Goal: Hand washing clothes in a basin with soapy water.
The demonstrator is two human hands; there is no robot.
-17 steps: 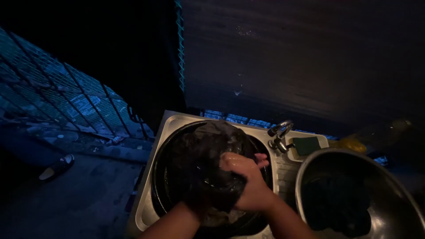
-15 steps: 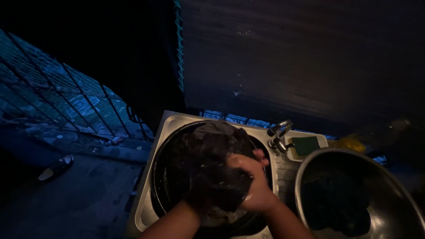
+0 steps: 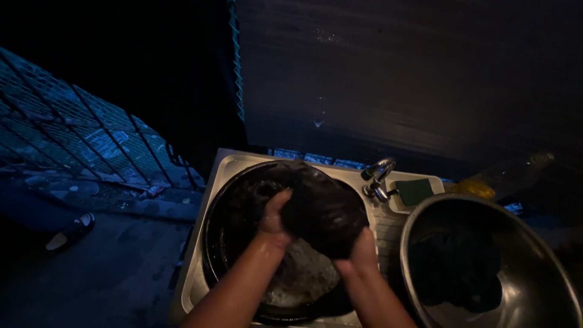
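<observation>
Looking from the left, I see a dark sandal lying alone on the concrete floor below a wire-mesh fence, well apart from where I stand. Next comes the steel sink, and sitting in it is a wide dark basin that nearly fills it. My left hand is closed around the left side of a wet dark garment, fingers curled into the cloth, and the bundle is lifted just above the suds that lie in the bottom of the basin. My right hand grips the lower right edge of the same garment from underneath, so both hands are clenched on the cloth, with the bunched fabric between them. Judging by the foam and the soaked cloth, the soaping and scrubbing look well under way, while rinsing and wringing out seem yet to be done; that is only my reading of it. Just behind the basin stands a metal tap, and beside it a green sponge rests in a small tray. Further right a large steel bowl holds more dark blue clothing, which I take to be waiting or already washed; I cannot tell which. A plastic bottle lies behind it.
</observation>
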